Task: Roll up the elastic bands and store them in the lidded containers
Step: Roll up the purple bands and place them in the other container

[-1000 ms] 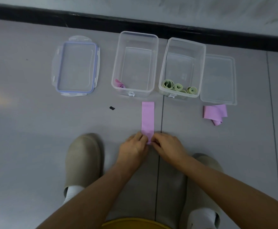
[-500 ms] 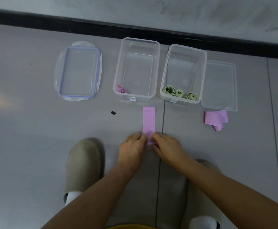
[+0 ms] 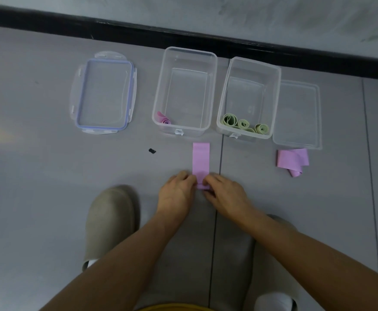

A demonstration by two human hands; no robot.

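A flat pink elastic band (image 3: 201, 158) lies on the grey floor, running away from me. Its near end is rolled into a small coil, which my left hand (image 3: 176, 194) and my right hand (image 3: 224, 196) pinch from either side. Beyond it stand two clear open containers: the left container (image 3: 158, 108) holds one rolled pink band (image 3: 163, 119), the right container (image 3: 277, 86) holds three rolled green bands (image 3: 243, 125). Another loose pink band (image 3: 292, 160) lies crumpled to the right.
A blue-rimmed lid (image 3: 104, 95) lies left of the containers and a plain clear lid (image 3: 298, 113) lies right of them. A small black speck (image 3: 152, 151) sits on the floor. My beige shoes (image 3: 109, 221) flank my arms. A black skirting (image 3: 183, 37) borders the wall.
The flat part of the pink band has grown shorter as the coil under my fingers rolled forward. The camera view shifted slightly downward.
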